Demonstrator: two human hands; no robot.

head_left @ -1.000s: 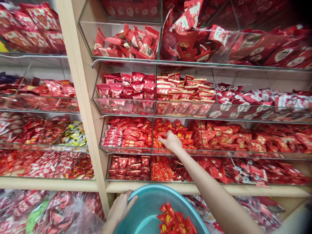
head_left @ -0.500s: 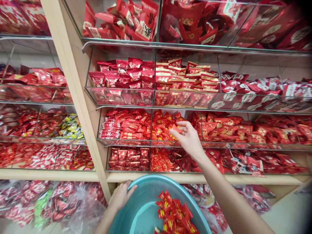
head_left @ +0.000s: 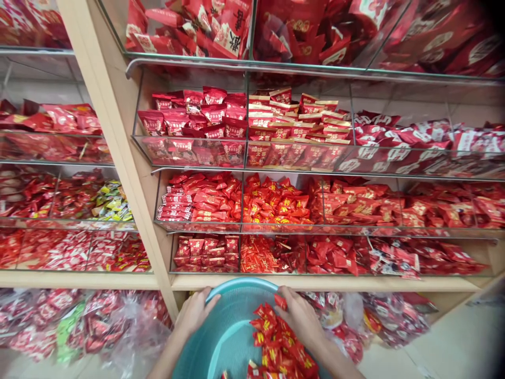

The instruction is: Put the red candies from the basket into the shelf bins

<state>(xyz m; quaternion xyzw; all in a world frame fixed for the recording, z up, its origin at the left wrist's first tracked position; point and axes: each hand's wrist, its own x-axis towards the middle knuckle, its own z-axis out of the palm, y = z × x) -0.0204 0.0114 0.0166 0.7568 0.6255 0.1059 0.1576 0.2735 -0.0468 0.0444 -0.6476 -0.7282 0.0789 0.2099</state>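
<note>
A round teal plastic basket (head_left: 221,316) is below the shelves, with a heap of red wrapped candies (head_left: 272,337) printed in yellow lying toward its right side. My left hand (head_left: 194,310) is closed on the basket's left rim, thumb inside and fingers outside. Over the right part of the rim is my right hand (head_left: 302,318), its fingers closed around a small red candy packet (head_left: 280,301) just above the heap. Similar red and yellow candies (head_left: 276,202) fill a bin on the shelf ahead.
Clear-fronted shelves (head_left: 300,171) hold many red packets in divided bins. A wooden upright (head_left: 114,131) parts them from the left shelves. Below the wooden ledge (head_left: 335,284) lie clear plastic bags of candies (head_left: 102,326) and pale floor tiles (head_left: 453,337).
My right hand has come down from the red and yellow candy bin to the basket, holding a red packet. My left hand stays on the rim. The view has shifted slightly.
</note>
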